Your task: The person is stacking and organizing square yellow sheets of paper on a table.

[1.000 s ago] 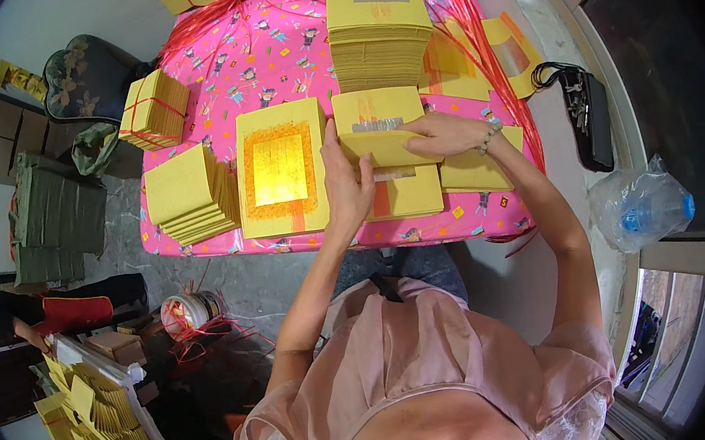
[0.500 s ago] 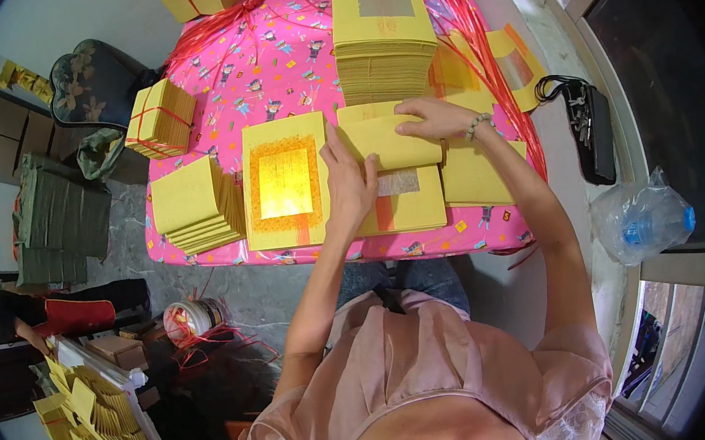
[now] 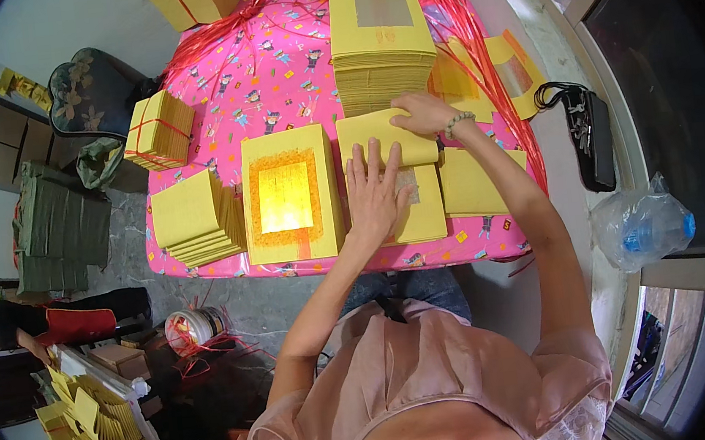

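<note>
My left hand [image 3: 375,191] lies flat, fingers spread, on a low pile of yellow paper sheets [image 3: 424,213] near the table's front edge. My right hand [image 3: 423,113] rests on a folded yellow sheet [image 3: 374,133] just beyond it, pinching its far edge; a bead bracelet is on that wrist. A tall stack of yellow paper [image 3: 380,43] stands right behind the right hand. A stack topped with a gold-foil square [image 3: 287,197] lies left of my left hand.
The table wears a pink patterned cloth [image 3: 271,83] with red string across it. More yellow stacks lie at left [image 3: 195,218], far left [image 3: 159,130] and right [image 3: 480,182]. A black bag [image 3: 591,138] and plastic bag with a bottle [image 3: 642,230] sit at right.
My right hand has drawn the folded yellow sheet a little leftward and nearer over the low pile. My left hand has flattened on the pile with fingers spread.
</note>
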`<state>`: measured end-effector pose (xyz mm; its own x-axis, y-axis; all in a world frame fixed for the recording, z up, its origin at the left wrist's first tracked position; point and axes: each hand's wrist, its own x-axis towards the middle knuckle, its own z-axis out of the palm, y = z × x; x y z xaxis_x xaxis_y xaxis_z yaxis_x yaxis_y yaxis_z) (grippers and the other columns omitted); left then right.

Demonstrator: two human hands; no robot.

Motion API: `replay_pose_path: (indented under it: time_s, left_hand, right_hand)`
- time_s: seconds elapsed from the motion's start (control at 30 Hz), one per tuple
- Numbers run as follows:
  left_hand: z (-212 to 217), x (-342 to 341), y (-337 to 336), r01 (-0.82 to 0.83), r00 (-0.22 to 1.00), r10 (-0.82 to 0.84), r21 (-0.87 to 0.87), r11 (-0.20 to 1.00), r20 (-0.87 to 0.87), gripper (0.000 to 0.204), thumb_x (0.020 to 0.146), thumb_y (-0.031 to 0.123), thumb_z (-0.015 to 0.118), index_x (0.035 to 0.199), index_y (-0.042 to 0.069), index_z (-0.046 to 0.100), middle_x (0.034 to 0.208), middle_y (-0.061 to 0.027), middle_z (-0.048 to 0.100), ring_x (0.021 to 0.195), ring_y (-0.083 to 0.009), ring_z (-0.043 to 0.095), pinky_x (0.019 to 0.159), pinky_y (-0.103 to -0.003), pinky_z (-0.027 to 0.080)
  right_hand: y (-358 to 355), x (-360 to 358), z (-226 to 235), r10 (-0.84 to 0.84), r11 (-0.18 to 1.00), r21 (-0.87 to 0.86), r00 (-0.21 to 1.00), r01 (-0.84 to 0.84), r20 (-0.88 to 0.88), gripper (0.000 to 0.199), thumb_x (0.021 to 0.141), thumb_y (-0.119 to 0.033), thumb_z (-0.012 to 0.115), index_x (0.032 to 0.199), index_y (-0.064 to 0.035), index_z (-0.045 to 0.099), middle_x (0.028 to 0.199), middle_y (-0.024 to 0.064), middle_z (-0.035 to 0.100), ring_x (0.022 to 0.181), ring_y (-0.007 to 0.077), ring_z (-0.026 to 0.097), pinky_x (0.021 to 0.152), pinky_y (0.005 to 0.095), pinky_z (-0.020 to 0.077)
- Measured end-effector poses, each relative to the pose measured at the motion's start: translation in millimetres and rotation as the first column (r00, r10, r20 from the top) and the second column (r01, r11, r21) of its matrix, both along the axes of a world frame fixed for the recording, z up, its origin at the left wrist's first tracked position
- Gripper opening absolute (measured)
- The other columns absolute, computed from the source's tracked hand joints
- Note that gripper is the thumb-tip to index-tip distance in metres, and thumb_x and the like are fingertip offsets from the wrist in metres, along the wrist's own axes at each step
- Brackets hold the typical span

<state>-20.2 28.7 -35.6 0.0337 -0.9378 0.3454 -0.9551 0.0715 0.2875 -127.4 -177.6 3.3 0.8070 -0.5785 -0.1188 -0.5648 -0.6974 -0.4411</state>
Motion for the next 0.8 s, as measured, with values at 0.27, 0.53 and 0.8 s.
replay_pose_path:
  time_s: [0.27,0.53,0.8]
  left_hand:
    - [-8.4,-2.3,0.5,-0.061,0.998,0.061,0.019,0.998,0.022,0.080,0.088,0.047,0.064,0.154,0.017,0.031,0.156,-0.0219,0.027,0.143,-0.0466,0.023,0.116,-0.056,0.021]
    - [-9.1,-4.3,-0.5,-0.052,0.999,0.052,0.017,0.999,-0.010,0.080,0.087,0.045,0.065,0.154,0.016,0.031,0.156,-0.0228,0.026,0.143,-0.0469,0.022,0.117,-0.056,0.019]
    - [-10.4,-4.6,0.3,-0.057,0.998,0.057,0.025,0.998,-0.021,0.080,0.087,0.043,0.065,0.154,0.015,0.031,0.156,-0.0232,0.027,0.143,-0.0470,0.022,0.117,-0.057,0.019]
  right_hand:
    - [16.5,19.5,12.9,-0.003,0.964,-0.265,0.995,-0.024,-0.099,0.033,0.092,-0.031,0.059,0.107,-0.0029,0.064,0.113,0.0180,0.065,0.110,0.0339,0.060,0.094,0.0489,0.0449]
    - [11.1,23.5,-12.4,-0.004,0.996,-0.091,1.000,0.006,0.026,0.032,0.096,-0.031,0.053,0.111,-0.0046,0.064,0.115,0.0180,0.064,0.113,0.0354,0.058,0.098,0.0498,0.0438]
    - [15.3,25.4,-9.7,-0.014,0.999,-0.034,0.998,0.016,0.065,0.030,0.096,-0.030,0.053,0.107,-0.0039,0.062,0.113,0.0172,0.061,0.112,0.0362,0.057,0.097,0.0489,0.0444]
